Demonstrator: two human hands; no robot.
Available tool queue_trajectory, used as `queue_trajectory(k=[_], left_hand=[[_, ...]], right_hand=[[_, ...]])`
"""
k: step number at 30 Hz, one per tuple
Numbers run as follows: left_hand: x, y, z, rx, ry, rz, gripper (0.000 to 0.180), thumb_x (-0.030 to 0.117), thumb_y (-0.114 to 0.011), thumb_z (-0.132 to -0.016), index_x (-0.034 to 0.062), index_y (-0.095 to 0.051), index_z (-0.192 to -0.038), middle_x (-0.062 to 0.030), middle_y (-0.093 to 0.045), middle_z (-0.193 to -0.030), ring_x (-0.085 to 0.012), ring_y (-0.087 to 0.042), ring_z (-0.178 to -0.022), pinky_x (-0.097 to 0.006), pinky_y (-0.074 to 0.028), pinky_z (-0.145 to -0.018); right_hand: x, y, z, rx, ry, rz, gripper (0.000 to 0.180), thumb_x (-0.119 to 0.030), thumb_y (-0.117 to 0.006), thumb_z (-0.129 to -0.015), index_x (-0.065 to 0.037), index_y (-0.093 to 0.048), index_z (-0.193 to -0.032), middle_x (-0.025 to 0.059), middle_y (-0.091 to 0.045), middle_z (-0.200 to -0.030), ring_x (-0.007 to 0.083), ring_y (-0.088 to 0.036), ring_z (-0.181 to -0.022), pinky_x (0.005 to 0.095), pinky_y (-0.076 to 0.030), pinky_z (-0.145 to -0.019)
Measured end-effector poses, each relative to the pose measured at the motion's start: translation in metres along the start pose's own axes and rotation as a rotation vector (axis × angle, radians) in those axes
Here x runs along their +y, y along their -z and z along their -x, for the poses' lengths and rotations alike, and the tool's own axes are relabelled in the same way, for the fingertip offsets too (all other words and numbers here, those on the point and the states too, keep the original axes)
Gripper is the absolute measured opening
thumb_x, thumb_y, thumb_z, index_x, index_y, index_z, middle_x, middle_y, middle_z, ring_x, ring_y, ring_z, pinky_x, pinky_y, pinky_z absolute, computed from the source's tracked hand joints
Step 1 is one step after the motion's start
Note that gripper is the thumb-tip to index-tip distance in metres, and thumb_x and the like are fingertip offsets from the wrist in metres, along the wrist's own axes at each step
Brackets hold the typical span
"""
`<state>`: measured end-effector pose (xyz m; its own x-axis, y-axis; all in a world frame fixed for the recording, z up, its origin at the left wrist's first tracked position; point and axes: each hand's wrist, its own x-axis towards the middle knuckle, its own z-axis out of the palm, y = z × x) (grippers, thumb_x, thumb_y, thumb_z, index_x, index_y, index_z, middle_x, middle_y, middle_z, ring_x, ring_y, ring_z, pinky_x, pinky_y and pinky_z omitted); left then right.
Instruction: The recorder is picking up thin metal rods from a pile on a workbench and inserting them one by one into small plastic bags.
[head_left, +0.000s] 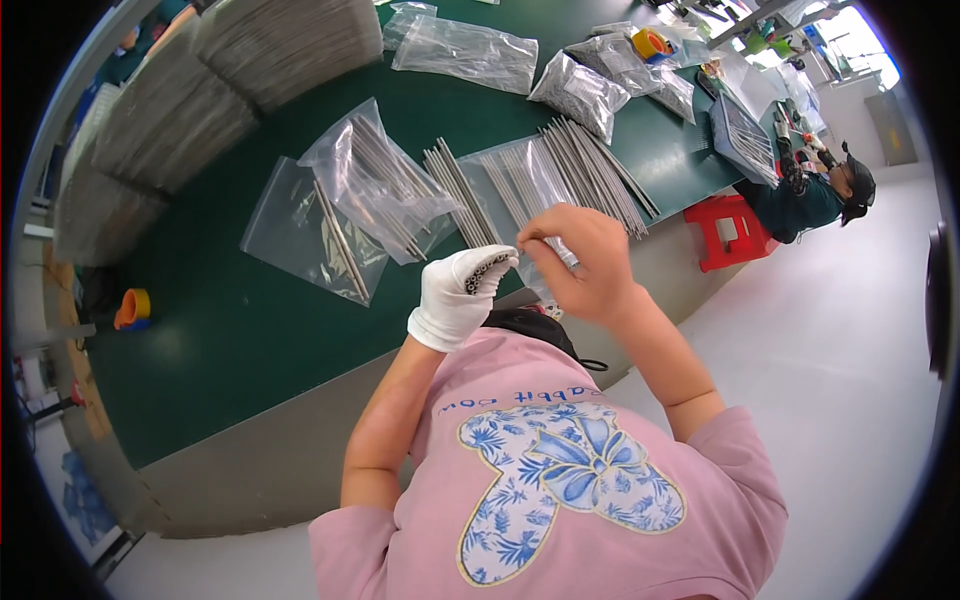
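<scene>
My left hand (447, 303), in a white glove, is closed around a bunch of thin metal tubes (480, 276), whose hollow ends face up toward me. Bare, my right hand (588, 262) pinches thumb and forefinger together right beside the glove's fingertips. Whatever sits in that pinch is too small to make out. Just beyond my hands, a wide row of grey metal tubes (592, 178) lies at the table's near edge, partly over a clear plastic bag. A narrower group of tubes (460, 192) lies to its left.
On the green table (230, 340), a clear bag (375, 165) holds more tubes. Farther back are filled bags (580, 93), flat empty bags (465, 52) and tape rolls (650, 43). Wrapped stacks (175, 105) stand left. At right, a co-worker (810, 200) sits by a red stool (728, 230) and blue bin (740, 140).
</scene>
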<state>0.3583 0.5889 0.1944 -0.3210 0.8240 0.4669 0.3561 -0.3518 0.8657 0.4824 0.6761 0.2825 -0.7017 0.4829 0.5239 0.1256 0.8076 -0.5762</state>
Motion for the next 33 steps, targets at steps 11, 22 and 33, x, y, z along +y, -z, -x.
queue_trajectory(k=[11, 22, 33], left_hand=[[0.000, 0.001, 0.000, -0.064, 0.023, -0.085, 0.023, 0.002, -0.066, -0.071, 0.0062, -0.063, -0.094, -0.0127, -0.063, -0.080, -0.0276, -0.062, -0.068, -0.029, -0.049, -0.059], [-0.003, 0.008, 0.001, 0.000, 0.176, 0.020, 0.015, 0.001, -0.063, -0.078, 0.0010, -0.064, -0.093, -0.0077, -0.066, -0.085, -0.0117, -0.062, -0.073, -0.022, -0.049, -0.066], [-0.003, 0.004, -0.002, -0.028, 0.227, 0.060, 0.014, 0.001, -0.062, -0.079, 0.0004, -0.064, -0.093, -0.0081, -0.066, -0.087, -0.0120, -0.062, -0.076, -0.023, -0.048, -0.068]], right_hand=[[0.013, -0.009, 0.019, -0.137, -0.001, 0.117, 0.010, -0.004, -0.063, -0.068, -0.006, -0.060, -0.078, 0.0067, -0.059, -0.067, 0.0233, -0.057, -0.057, 0.0310, -0.043, -0.051], [0.078, 0.049, 0.047, 0.457, -0.630, -0.112, 0.008, -0.004, -0.056, -0.080, 0.001, -0.058, -0.086, 0.0053, -0.061, -0.072, 0.0103, -0.060, -0.065, 0.0232, -0.047, -0.060], [0.182, 0.040, 0.118, 0.925, -0.732, 0.075, 0.012, -0.007, -0.051, -0.085, 0.003, -0.057, -0.087, 0.0063, -0.064, -0.075, 0.0095, -0.060, -0.069, 0.0204, -0.047, -0.064]])
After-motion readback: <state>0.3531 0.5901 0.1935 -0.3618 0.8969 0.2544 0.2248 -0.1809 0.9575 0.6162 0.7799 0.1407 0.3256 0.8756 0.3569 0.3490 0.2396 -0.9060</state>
